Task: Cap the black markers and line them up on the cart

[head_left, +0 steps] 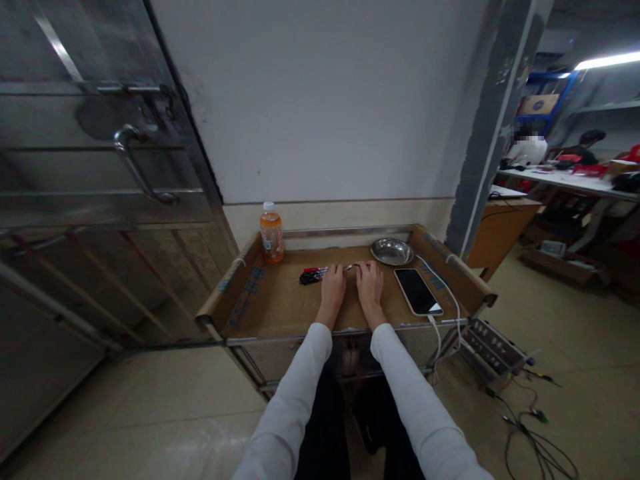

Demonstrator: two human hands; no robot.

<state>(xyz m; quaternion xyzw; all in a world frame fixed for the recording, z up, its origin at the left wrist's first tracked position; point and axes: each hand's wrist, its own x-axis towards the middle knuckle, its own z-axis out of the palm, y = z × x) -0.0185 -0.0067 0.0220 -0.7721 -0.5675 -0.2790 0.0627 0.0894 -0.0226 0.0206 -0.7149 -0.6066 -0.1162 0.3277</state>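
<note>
My left hand [333,285] and my right hand [369,283] rest close together over the cardboard-lined top of a cart [280,313]. Fingers on both are closed in a pinch. Between the fingertips shows a small thin piece [352,267], dark with a pale end, too small to name. Just left of my left hand lies a bundle of slim black and red pieces [312,275], partly covered by that hand. A shallow round metal dish [392,251] stands beyond my right hand, and a phone [418,292] with a white cable lies to its right.
A bottle of orange drink [271,233] stands at the back left corner. Raised cardboard sides edge the cart. The white cable [453,293] hangs over its right side. A metal box [495,353] and loose cables [535,440] lie on the floor. People sit at a far table [575,179].
</note>
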